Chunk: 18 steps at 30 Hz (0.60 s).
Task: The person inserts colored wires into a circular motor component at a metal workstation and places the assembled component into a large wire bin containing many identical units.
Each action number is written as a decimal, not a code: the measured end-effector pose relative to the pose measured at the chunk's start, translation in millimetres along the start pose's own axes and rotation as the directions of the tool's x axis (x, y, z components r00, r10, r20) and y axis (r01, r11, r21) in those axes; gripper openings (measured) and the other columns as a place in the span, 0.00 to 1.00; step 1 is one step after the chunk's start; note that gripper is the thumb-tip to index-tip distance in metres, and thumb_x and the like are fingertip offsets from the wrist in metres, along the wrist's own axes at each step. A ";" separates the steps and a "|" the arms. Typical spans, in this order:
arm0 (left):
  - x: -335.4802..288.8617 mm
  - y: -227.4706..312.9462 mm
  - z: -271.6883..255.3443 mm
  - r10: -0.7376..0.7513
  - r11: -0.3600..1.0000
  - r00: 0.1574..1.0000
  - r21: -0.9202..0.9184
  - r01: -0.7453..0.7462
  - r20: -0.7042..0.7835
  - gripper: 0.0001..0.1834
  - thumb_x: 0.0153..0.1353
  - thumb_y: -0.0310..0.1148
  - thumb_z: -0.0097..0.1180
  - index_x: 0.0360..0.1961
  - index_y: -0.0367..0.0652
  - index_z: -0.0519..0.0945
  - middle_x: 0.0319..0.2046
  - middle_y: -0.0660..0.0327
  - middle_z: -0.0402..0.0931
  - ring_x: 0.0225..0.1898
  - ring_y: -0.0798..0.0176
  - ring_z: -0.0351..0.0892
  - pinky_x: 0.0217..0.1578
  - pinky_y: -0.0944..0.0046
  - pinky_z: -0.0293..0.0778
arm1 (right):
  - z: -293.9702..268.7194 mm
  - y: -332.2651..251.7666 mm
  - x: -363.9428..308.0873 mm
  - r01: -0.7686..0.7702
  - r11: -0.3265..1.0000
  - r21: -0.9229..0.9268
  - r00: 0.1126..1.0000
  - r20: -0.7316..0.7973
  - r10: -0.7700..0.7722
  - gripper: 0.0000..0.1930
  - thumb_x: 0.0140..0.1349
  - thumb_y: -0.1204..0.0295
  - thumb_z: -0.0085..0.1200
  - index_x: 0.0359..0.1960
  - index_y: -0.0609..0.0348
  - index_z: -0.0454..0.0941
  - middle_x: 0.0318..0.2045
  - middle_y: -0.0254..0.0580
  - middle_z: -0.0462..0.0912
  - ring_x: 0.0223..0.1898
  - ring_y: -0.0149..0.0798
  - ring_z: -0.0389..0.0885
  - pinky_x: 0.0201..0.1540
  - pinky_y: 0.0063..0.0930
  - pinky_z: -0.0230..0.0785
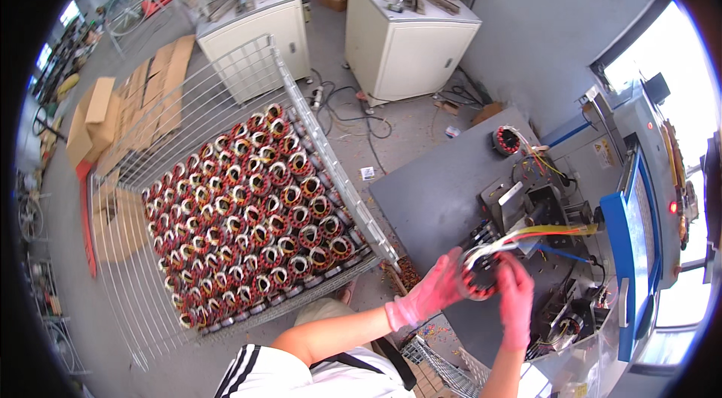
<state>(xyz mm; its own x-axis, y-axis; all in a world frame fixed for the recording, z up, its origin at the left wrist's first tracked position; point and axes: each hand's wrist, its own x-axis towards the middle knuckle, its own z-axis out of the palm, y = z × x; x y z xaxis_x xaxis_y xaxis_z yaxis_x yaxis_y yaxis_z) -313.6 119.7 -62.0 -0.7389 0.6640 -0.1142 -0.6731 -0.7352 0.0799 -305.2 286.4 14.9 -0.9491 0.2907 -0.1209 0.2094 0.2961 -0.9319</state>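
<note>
A motor stator [478, 287], a dark ring with white, red and yellow lead wires, is held up over the grey workbench [429, 195]. My left hand [440, 283], in a pink glove, grips the ring's left side. On its right side, my right hand [516, 296], also gloved in pink and slightly blurred, has its fingers closed on the ring. The leads [545, 231] stretch off to the right over a metal fixture [545, 206]. Another stator [507, 141] with loose wires rests on the bench's far side.
To the left, a wire-mesh cage [331, 144] holds many rows of stators [248, 202]. A machine with a blue-framed panel [630, 248] borders the bench on the right. Two white cabinets [410, 52] stand farther back. Cables [368, 120] and flattened cardboard [154, 93] lie on the floor.
</note>
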 end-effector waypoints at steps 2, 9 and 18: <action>-47.0 -9.8 1.3 -0.028 1.000 0.999 -0.008 0.028 0.047 0.43 0.63 0.67 0.41 0.67 0.44 0.60 0.63 0.57 0.64 0.65 0.56 0.63 0.65 0.45 0.59 | 22.2 -20.8 -48.3 0.273 0.839 -0.471 0.955 0.236 -0.179 0.20 0.64 0.67 0.53 0.54 0.65 0.75 0.47 0.53 0.76 0.45 0.50 0.76 0.51 0.36 0.68; -175.9 -57.0 -3.5 0.219 0.976 0.973 0.023 -0.218 -0.075 0.46 0.61 0.70 0.36 0.65 0.40 0.64 0.59 0.51 0.70 0.60 0.46 0.70 0.59 0.38 0.67 | 61.0 12.2 -110.1 -0.402 0.811 0.425 0.841 0.521 0.144 0.22 0.69 0.60 0.51 0.57 0.64 0.73 0.41 0.34 0.82 0.21 0.16 0.63 0.22 0.10 0.51; -292.3 -115.8 -2.2 0.411 0.885 0.870 -0.110 -0.452 -0.272 0.49 0.59 0.71 0.37 0.66 0.39 0.61 0.62 0.47 0.66 0.62 0.38 0.66 0.62 0.41 0.62 | 110.2 25.4 -197.5 -0.437 0.646 0.626 0.808 0.589 -0.024 0.21 0.67 0.67 0.54 0.58 0.64 0.70 0.44 0.41 0.80 0.30 0.26 0.74 0.31 0.15 0.67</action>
<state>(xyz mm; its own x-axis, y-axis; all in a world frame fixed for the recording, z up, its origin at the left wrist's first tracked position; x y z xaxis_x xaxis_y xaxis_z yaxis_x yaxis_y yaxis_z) -19.6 10.5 -40.1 -0.9111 0.2389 -0.3358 -0.2583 -0.9660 0.0136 -138.3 136.2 -22.6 -0.9102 -0.3078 -0.2770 0.4031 -0.5053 -0.7630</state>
